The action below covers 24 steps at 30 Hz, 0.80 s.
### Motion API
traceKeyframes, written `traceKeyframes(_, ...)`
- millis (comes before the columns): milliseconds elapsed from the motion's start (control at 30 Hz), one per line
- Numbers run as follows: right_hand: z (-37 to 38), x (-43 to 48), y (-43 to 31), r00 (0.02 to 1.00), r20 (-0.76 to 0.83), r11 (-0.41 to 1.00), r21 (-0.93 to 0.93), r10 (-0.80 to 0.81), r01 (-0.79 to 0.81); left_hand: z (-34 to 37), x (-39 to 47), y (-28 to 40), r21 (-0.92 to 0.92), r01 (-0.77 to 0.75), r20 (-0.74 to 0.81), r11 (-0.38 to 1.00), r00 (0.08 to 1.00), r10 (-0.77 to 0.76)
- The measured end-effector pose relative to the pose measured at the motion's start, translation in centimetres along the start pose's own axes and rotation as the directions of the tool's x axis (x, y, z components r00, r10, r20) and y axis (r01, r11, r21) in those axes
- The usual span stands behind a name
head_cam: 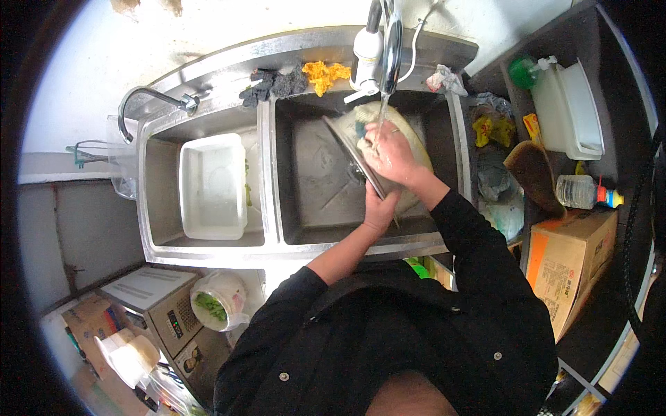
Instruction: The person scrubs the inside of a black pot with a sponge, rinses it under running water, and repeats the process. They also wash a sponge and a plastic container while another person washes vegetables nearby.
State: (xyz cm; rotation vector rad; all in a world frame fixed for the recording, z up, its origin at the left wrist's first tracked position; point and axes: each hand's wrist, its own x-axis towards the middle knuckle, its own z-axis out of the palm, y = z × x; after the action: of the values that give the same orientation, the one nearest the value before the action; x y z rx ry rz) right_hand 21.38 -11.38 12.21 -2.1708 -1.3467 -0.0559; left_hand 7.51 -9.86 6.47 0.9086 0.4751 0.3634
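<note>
Water runs from the chrome faucet (391,52) over my right hand (389,151), which presses a pale, bunched cloth (369,148) against the face of a tilted board or lid with a dark rim (354,156). That piece stands slanted in the right steel sink basin (312,208). My left hand (381,204) grips its lower edge. Behind my right hand, a round, pale yellowish item (419,140) leans in the same basin; whether it is a separate piece I cannot tell. A small blue-green patch shows beside my right fingers.
A white plastic tub (212,187) sits in the left basin under a second faucet (151,93). Dark gloves or rags (273,83) and an orange mesh cloth (325,77) lie on the back ledge. To the right are a cardboard box (570,265) and a plastic bottle (576,191).
</note>
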Motion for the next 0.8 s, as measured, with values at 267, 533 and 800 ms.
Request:
traceKeyframes(267, -0.4, -2.9, -1.0, 0.976, 0.032, 0.948, 0.243, -0.217, 0.203, -4.7, 7.6, 6.6, -0.759, 0.33, 0.216, 0.562, 0.941, -0.262)
traceKeyframes(533, -1.0, -1.4, 0.9, 0.969, -0.239, 0.998, 0.003, 0.064, -0.065, -1.8, 2.8, 2.3, -0.137, 0.498, 0.215, 0.856, 0.859, -0.465)
traceKeyframes(800, 0.1, -0.8, -0.9, 0.952, -0.152, 0.961, 0.034, -0.265, 0.273, -1.1, -0.7, -2.6, 0.467, 0.145, 0.164, 0.872, 0.955, -0.247)
